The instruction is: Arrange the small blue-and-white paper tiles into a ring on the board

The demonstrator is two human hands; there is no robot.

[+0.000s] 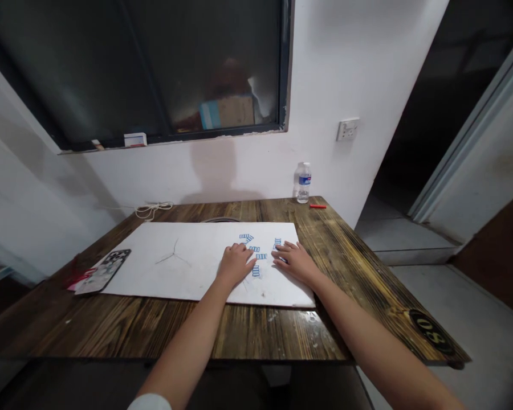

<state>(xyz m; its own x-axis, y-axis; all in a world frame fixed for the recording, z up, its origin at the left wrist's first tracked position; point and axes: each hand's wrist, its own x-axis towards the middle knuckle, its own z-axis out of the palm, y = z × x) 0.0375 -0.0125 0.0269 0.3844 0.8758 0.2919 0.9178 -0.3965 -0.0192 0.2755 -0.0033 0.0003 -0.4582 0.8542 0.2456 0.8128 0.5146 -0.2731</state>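
White wall (367, 74), dark framed window (222, 68), grey floor (474, 324)

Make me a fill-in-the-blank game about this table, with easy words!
The little paper pieces near the left hand and right hand are marked in ____. The phone lies to the ____ of the white sheet. The small stick beside the water bottle is ____.

Missing words: blue, left, red.
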